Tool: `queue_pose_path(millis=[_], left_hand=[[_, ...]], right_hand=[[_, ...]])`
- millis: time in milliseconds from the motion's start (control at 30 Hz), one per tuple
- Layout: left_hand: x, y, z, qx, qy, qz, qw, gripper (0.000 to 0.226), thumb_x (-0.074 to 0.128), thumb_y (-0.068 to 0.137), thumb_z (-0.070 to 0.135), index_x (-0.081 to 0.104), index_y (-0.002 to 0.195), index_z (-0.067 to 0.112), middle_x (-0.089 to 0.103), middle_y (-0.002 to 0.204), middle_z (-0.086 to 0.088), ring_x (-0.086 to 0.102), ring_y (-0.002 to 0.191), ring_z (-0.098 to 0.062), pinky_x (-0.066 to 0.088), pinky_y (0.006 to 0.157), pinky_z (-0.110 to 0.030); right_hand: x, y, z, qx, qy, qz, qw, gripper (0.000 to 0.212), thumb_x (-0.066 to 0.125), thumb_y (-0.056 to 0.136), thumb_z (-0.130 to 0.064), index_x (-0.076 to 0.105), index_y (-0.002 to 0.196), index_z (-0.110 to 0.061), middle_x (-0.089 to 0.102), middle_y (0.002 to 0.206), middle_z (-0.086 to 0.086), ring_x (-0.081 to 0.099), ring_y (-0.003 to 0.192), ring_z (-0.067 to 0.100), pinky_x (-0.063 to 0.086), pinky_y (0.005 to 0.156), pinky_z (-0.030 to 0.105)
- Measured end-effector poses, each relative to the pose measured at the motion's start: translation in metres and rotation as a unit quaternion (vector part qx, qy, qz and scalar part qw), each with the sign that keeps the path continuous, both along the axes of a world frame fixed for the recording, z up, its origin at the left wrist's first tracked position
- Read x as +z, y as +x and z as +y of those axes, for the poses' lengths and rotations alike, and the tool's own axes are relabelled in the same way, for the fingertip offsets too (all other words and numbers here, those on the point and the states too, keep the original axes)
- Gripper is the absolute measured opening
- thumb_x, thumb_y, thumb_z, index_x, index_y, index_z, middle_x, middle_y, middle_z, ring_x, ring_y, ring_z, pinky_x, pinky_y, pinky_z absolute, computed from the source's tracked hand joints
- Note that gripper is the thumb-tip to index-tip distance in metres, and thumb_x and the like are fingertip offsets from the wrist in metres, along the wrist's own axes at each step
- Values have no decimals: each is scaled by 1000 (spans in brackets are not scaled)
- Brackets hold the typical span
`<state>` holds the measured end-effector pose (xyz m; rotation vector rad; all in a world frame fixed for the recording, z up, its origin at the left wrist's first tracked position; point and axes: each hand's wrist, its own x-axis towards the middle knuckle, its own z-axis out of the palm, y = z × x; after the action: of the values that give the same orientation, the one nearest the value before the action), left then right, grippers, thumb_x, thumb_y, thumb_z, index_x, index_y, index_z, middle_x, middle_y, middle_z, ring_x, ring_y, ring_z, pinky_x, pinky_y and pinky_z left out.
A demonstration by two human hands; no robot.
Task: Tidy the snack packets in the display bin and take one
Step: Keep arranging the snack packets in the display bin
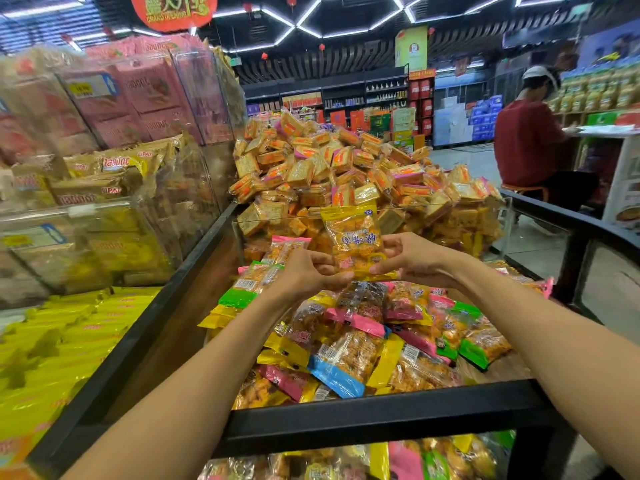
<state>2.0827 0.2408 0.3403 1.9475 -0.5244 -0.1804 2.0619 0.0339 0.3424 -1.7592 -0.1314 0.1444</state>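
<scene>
A yellow-edged snack packet (353, 240) with blue writing stands upright above the display bin (377, 415). My left hand (304, 271) pinches its lower left corner and my right hand (412, 259) pinches its lower right edge. Under my hands the bin holds several loose packets (349, 355) with pink, green, blue and yellow ends, lying in a jumble.
A clear divider (401, 211) separates a tall heap of orange cracker packs (346, 171) behind. Clear bins of yellow and pink packs (114, 188) rise on the left. A person in a red top (526, 147) sits at the right by a counter.
</scene>
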Motion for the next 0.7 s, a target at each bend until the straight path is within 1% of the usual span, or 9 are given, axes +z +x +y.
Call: queue_pose_path(millis=[100,167,200,233,300,400,533,633,700], left_hand=[[-2,2,0,-6,11,4,1000,43,76,76,4,39,55,15,32,41,13,37,42,-1,47,68,-21],[-4,3,2,-7,4,5,1000,29,74,76,2,50,63,9,45,43,11,49,44,-1,50,63,-18],[-3,2,3,-4,-1,3,1000,16,74,76,2,58,76,1,58,51,4,59,49,-5,51,60,-18],[-3,1,3,5,-7,4,1000,26,75,76,3,60,95,-7,69,66,-7,65,58,-11,53,59,-19],[-2,1,3,20,-11,11,1000,52,76,75,5,53,118,-13,71,88,-23,69,68,-20,54,58,-21],[-2,2,2,29,-8,5,1000,54,75,75,4,51,120,-14,69,91,-25,69,66,-17,54,56,-20],[-2,1,1,33,-10,-6,999,50,75,75,1,51,117,-13,67,81,-19,67,57,-11,52,54,-17],[-1,-1,0,46,3,-26,999,51,76,74,1,51,118,-9,62,73,-11,65,58,-12,51,53,-14],[-1,0,1,47,10,-42,998,55,77,73,3,51,119,-10,63,73,-14,65,63,-16,52,55,-15]], right_hand=[[0,-1,0,2,30,7,1000,45,67,78,10,59,119,-5,67,119,13,65,108,26,46,102,44],[0,-2,1,9,40,8,999,45,66,78,12,58,120,-3,66,117,18,64,108,31,48,100,44],[-1,-2,1,10,40,8,999,44,66,78,11,58,119,-3,67,116,19,64,108,32,47,100,45],[0,-2,2,9,37,7,999,44,67,78,10,58,119,-3,67,115,19,65,108,32,47,100,46],[-1,-2,2,6,34,9,999,43,67,78,8,58,119,-3,67,115,20,65,107,32,47,100,46],[-1,-2,3,7,34,7,999,47,69,78,5,56,122,-3,66,116,21,65,107,32,48,99,47],[2,-5,8,-1,60,-3,998,41,68,81,0,57,120,-3,72,106,11,69,96,20,57,83,33],[1,-5,10,-16,39,-21,999,44,71,79,-3,55,120,-5,72,104,10,68,95,22,53,90,39],[1,-5,11,-22,37,-34,998,44,70,79,-1,57,121,-7,71,107,10,68,97,21,54,86,36]])
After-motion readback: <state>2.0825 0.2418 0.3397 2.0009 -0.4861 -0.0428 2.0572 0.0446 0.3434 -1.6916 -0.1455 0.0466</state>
